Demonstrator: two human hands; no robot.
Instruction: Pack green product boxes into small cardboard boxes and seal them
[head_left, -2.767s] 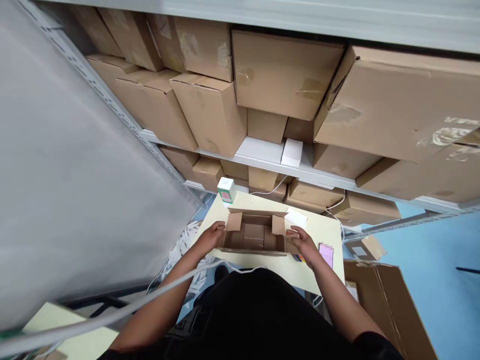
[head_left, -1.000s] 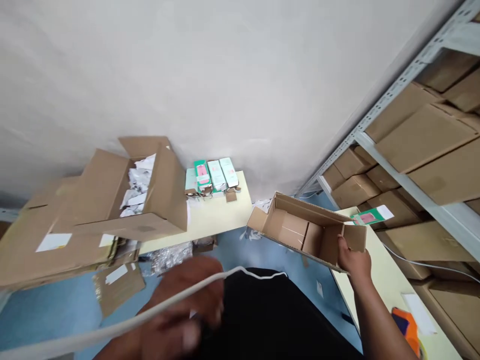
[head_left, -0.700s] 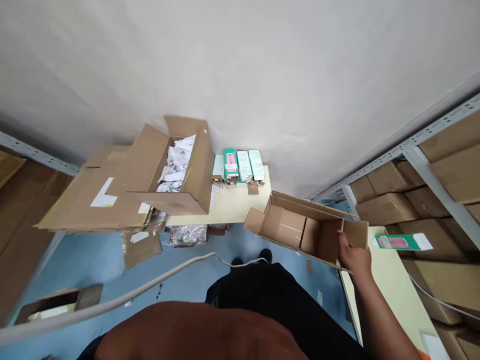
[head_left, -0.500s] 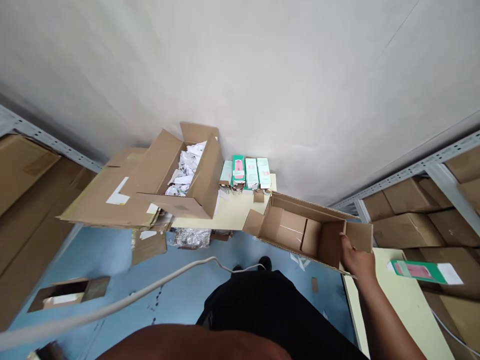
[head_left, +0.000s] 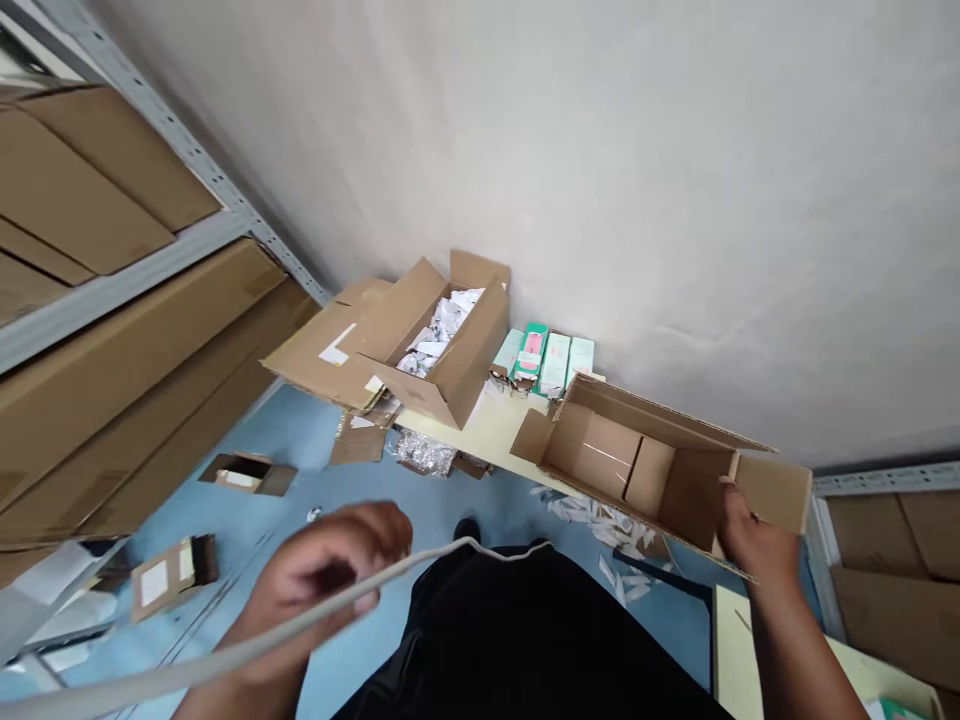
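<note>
My right hand grips the near end wall of an open, empty cardboard box and holds it in the air above the blue floor. Its flaps stand open. My left hand hovers low in front of me, fingers curled, with nothing visible in it. A white cable crosses in front of that hand. Beyond the held box, a cream table carries a larger open carton full of white packets and a row of green and pink product boxes.
Metal shelving with big cartons lines the left side. Loose cardboard pieces and paper scraps lie on the blue floor. A second cream table sits at the lower right. A plain wall rises behind.
My view swung left from the shelf-side table toward the wall. My right hand lifted the empty box off that table and carried it along. My left hand let go and now hangs in front.
</note>
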